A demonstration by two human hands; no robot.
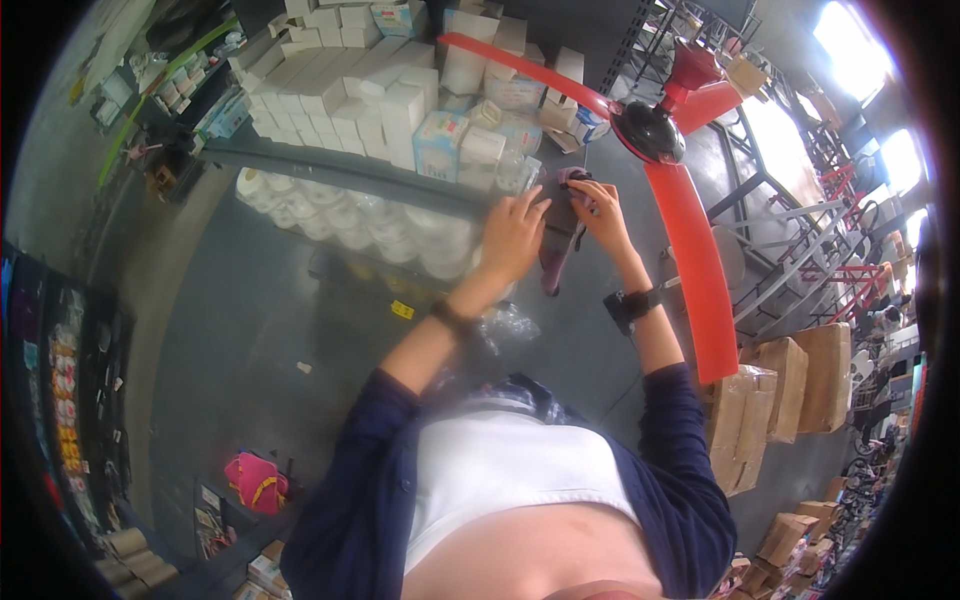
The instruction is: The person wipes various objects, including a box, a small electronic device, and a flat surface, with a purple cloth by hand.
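My right hand (606, 220) is closed at the fingertips on a dark mauve cloth (553, 272), which hangs down in a narrow strip beside the shelf's end. A bunched upper part of the cloth lies under those fingers. My left hand (513, 238) is held just left of it, fingers stretched out toward the shelf edge, with nothing seen in them. Close to its fingertips is a clear plastic pack (527, 174); whether they touch cannot be made out. Both wrists wear dark bands.
White boxes (330, 95) fill the shelf (350, 168) ahead, with wrapped white rolls (350, 222) below. A red fan (700, 270) spreads its blades at my right. Brown cartons (742, 425) stand right of me; a pink bag (256, 480) lies on the floor behind left.
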